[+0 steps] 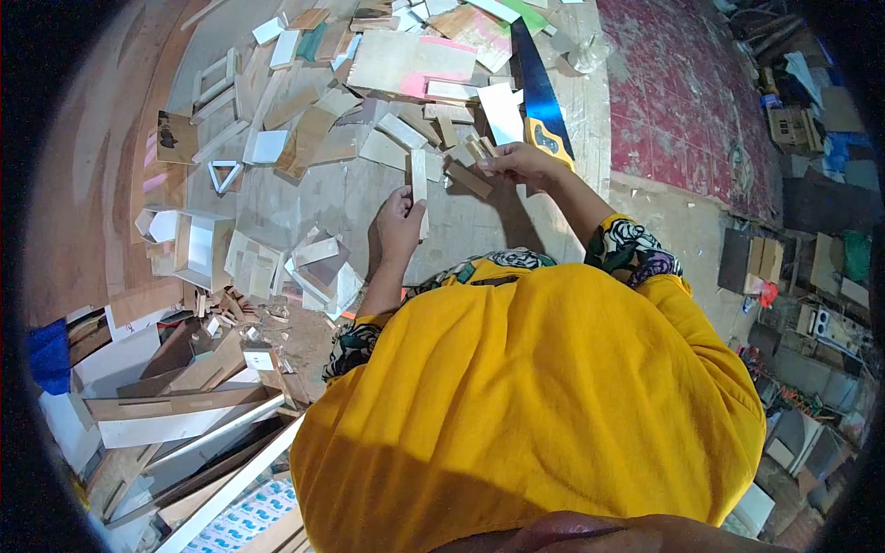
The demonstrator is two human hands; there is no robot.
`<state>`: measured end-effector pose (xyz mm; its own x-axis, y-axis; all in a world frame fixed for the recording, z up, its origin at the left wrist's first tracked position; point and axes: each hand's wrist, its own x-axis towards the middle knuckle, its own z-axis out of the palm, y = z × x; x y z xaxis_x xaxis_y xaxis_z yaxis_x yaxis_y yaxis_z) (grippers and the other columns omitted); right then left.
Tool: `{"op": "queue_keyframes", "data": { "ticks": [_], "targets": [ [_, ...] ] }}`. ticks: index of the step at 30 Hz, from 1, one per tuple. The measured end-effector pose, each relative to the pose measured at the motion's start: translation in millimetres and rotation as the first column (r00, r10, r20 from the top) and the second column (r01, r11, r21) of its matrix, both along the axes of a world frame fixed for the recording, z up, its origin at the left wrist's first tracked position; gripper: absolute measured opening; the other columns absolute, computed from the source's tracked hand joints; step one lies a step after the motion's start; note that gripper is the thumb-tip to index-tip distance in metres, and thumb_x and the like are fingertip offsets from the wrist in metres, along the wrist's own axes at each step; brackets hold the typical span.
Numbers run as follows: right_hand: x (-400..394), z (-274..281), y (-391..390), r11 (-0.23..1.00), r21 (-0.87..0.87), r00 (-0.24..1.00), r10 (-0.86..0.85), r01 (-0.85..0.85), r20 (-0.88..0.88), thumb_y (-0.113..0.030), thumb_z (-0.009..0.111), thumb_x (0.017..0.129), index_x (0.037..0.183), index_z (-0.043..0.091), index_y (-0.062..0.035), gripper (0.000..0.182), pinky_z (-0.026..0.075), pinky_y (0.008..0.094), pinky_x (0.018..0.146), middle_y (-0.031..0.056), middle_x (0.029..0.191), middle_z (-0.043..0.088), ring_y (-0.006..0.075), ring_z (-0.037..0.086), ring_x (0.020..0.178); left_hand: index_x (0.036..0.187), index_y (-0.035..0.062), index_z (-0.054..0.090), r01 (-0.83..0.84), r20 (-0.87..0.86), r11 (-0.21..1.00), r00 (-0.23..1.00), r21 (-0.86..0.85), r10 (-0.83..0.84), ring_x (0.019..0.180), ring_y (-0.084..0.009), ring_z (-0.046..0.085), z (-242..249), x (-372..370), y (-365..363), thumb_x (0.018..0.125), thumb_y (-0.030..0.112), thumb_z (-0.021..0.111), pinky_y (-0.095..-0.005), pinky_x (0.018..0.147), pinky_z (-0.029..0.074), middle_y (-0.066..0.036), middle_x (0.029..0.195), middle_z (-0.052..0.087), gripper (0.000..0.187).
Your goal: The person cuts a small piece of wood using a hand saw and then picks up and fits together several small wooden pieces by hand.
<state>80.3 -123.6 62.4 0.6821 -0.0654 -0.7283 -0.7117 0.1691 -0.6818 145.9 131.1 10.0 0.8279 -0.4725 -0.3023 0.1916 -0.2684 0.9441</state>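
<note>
A narrow pale wood strip (418,189) stands lengthwise in my left hand (400,221), whose fingers are closed round its lower part. To the right, my right hand (524,164) pinches small wood pieces (480,150) between thumb and fingers. Just below those pieces a brown wood block (469,179) lies at an angle, close to the right fingertips. Beyond my right hand is a handsaw with a dark blade (542,78) and a yellow handle (548,140). A white board (501,114) lies left of the saw.
Wood offcuts (304,138) are scattered over the far and left parts of the work surface (350,203). A small triangular frame (224,175) and a box-like piece (203,247) lie at left. Longer scraps (184,415) are piled at lower left. A clear container (587,55) stands right of the saw.
</note>
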Motion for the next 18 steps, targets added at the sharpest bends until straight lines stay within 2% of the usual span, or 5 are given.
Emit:
{"op": "queue_keyframes", "data": {
  "ticks": [6, 9, 11, 14, 18],
  "targets": [
    [-14, 2, 17, 0.978, 0.205, 0.996, 0.025, -0.042, 0.087, -0.03, 0.076, 0.068, 0.077, 0.063, -0.0102, 0.026, 0.036, 0.0192, 0.048, -0.002, 0.064, 0.056, 0.0066, 0.047, 0.053, 0.108, -0.0047, 0.051, -0.004, 0.02, 0.999, 1.0, -0.047, 0.005, 0.069, -0.011, 0.058, -7, 1, 1, 0.077, 0.007, 0.062, -0.0232, 0.063, 0.046, -0.009, 0.079, 0.062, 0.035],
    [-15, 10, 35, 0.946, -0.16, 0.95, 0.3, -0.283, 0.09, -0.029, 0.076, 0.067, 0.072, 0.062, -0.0068, 0.027, 0.04, 0.0237, 0.05, -0.0019, 0.064, 0.055, 0.0083, 0.049, 0.054, 0.108, -0.0056, 0.051, 0.0, -0.006, 1.0, 1.0, -0.015, 0.0, 0.069, -0.0104, 0.057, 3, 1, 1, 0.077, 0.007, 0.062, -0.0225, 0.062, 0.045, -0.008, 0.079, 0.061, 0.035],
    [-19, 0, 45, 0.687, -0.591, 0.823, 0.565, -0.423, 0.067, -0.033, 0.074, 0.064, 0.066, 0.061, -0.005, 0.031, 0.045, 0.035, 0.056, 0.0073, 0.063, 0.057, 0.0219, 0.057, 0.06, 0.108, -0.0059, 0.051, 0.011, 0.018, 1.0, 1.0, -0.027, -0.011, 0.069, -0.01, 0.057, 4, 0, -1, 0.078, 0.006, 0.062, -0.0222, 0.061, 0.045, -0.008, 0.078, 0.06, 0.034],
    [-29, -17, 61, 0.354, -0.888, 0.702, 0.711, -0.293, 0.052, -0.031, 0.07, 0.063, 0.067, 0.061, -0.0072, 0.026, 0.047, 0.0392, 0.06, 0.0121, 0.068, 0.058, 0.0293, 0.058, 0.066, 0.108, -0.006, 0.05, 0.011, 0.05, 0.999, 0.999, -0.036, -0.01, 0.069, -0.0101, 0.056, 0, 0, 0, 0.078, 0.006, 0.061, -0.0223, 0.06, 0.045, -0.008, 0.078, 0.06, 0.034],
    [-38, -8, 71, 0.362, -0.902, 0.721, 0.687, -0.233, 0.09, -0.029, 0.068, 0.064, 0.076, 0.063, -0.0096, 0.023, 0.048, 0.0398, 0.065, 0.011, 0.077, 0.061, 0.0317, 0.059, 0.074, 0.113, -0.0022, 0.048, 0.051, 0.052, 0.999, 0.997, -0.019, -0.05, 0.071, -0.0086, 0.057, 9, -2, 0, 0.081, 0.007, 0.059, -0.0209, 0.06, 0.044, -0.006, 0.083, 0.061, 0.035]
  ]
}}
